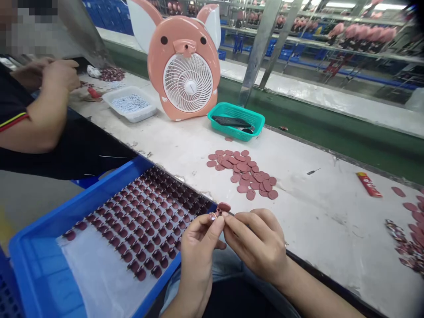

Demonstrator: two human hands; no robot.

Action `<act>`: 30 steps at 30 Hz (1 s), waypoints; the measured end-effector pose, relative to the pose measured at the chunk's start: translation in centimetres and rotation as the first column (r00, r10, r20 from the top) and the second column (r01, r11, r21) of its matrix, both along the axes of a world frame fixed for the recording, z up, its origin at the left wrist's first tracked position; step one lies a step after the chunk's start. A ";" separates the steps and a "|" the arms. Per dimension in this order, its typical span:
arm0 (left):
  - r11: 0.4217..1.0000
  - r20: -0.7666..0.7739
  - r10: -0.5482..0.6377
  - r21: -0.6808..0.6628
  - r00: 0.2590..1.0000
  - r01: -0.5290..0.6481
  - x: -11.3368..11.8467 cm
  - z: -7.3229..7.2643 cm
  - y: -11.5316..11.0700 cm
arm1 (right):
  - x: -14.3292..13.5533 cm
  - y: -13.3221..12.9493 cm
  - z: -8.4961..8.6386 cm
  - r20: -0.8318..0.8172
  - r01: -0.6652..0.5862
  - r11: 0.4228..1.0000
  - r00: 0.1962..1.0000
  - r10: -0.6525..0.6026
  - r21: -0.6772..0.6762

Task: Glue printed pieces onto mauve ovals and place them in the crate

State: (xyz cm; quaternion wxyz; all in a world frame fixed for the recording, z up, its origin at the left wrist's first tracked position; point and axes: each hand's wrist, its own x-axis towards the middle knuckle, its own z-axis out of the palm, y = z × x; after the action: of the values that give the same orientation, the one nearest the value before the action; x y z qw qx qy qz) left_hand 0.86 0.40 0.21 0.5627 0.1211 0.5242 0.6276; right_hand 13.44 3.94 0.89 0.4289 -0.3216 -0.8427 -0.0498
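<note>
**Small disc piece pinched between both hands, just off the tabletop edge**

Left hand (200, 249): thumb and index closed on the lower end of the small disc piece (224, 206), by its shiny, pale bit. Right hand (260, 243): fingertips closed at the same joint, from the other side. Neither hand is released. Fingertips hide the join, so can't tell how the parts mate.

Position: the disc face sticks up just above the meeting fingertips, near the tabletop (318, 216) edge, with the blue tray (43, 260) beside and to the left.

Handling, my read: very light, thin flat disc, fairly stiff, maybe a bit slick on the face. Small lower bit looks like the fiddly, easily bent or dropped part. Best hold is a fingertip pinch at the base or on the disc rim; go easy on the force, keep off the face.

Around: loose oval discs (243, 168) spread on the tabletop ahead of the hands. Rows of dark red pieces (141, 227) on a white sheet (102, 269) in the tray. Teal basket (258, 121) and pink fan (155, 53) farther back.
</note>
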 end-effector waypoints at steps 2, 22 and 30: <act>0.999 -0.080 -0.018 -0.047 0.997 0.014 -0.6 -0.2 0.1 | 0.1 -0.9 0.7 0.013 -0.049 0.998 0.999 0.049 0.028; 0.614 -0.586 -0.786 -0.777 0.197 0.137 -20.1 -13.4 -14.4 | 4.6 -3.1 -1.3 0.105 -0.169 0.985 0.980 0.172 -0.037; 0.495 -0.491 -0.869 -0.861 0.066 0.117 -20.3 -14.5 -13.8 | 4.9 -2.9 -1.4 0.111 -0.154 0.987 0.981 0.158 -0.041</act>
State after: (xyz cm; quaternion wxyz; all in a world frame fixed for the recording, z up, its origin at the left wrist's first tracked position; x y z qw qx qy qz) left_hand -19.41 -13.40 -14.27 0.3458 0.4485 0.8229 -0.0464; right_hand 18.32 1.03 -0.52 0.3776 -0.2581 -0.8890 -0.0205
